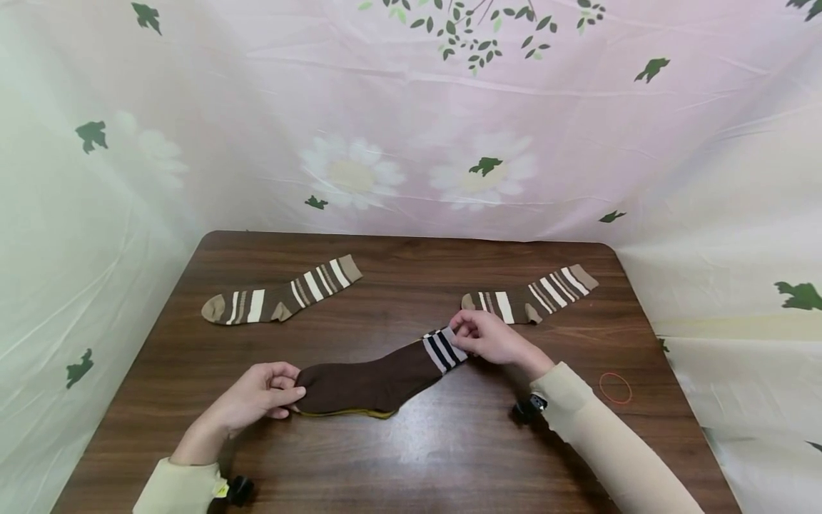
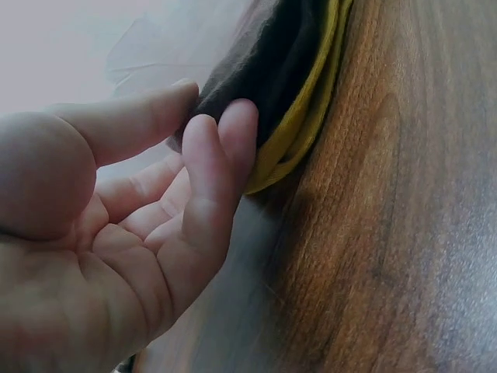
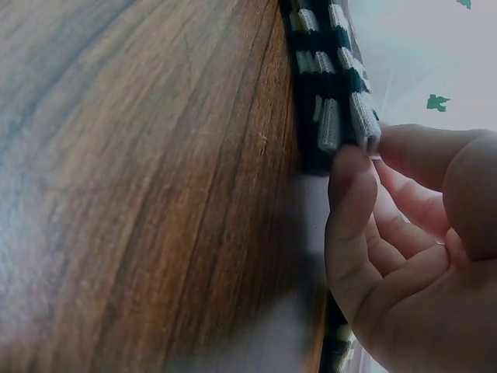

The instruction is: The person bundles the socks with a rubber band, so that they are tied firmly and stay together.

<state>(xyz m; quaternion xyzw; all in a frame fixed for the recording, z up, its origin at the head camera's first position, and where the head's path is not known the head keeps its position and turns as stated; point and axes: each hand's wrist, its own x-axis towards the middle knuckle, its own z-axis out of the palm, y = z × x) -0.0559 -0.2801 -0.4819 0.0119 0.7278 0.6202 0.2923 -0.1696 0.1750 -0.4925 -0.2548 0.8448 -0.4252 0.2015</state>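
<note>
A dark brown sock [image 1: 366,382] with a grey-and-black striped cuff lies lengthwise between my two hands. Under its lower edge shows the yellow edge of another layer [image 2: 299,116], clearest in the left wrist view. My left hand [image 1: 260,392] pinches the brown toe end between thumb and fingertips. At the other end, my right hand [image 1: 491,339] holds the corner of the striped cuff [image 3: 361,116] between thumb and index finger. In the right wrist view, the cuff shows as stacked layers, and the fingers grip the layer nearest the thumb.
Two brown, white and tan striped socks lie flat farther back, one sock [image 1: 315,285] at left and the other sock [image 1: 559,289] at right, its toe close behind my right hand. A red rubber band [image 1: 600,387] lies to the right on the wooden table [image 1: 411,250]. Printed cloth [image 1: 411,107] hangs around.
</note>
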